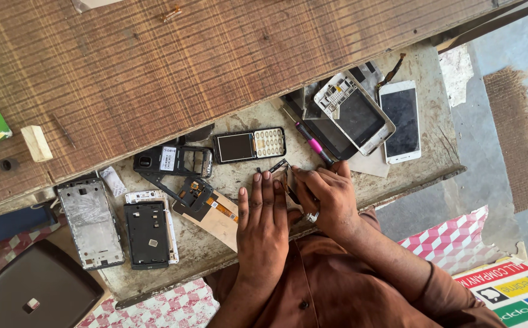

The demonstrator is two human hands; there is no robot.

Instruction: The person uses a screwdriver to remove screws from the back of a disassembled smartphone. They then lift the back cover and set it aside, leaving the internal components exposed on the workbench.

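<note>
My left hand [263,222] lies flat on the worn grey bench [203,249], fingers together, pressing down a small phone part that it mostly covers. A thin black frame piece [278,165] pokes out past its fingertips. My right hand [329,195] sits right beside it, touching it, and is closed around a screwdriver with a pink and black handle [310,143] that points up and away to the left. The screwdriver's tip is hidden between my two hands.
Left of my hands lie a keypad phone [249,146], a black phone frame [173,161], a circuit board on tan card [206,203], a black back cover [147,234] and a silver chassis [91,222]. A white smartphone [401,120] and stacked screens [354,112] are at right. A wooden shelf [215,54] overhangs.
</note>
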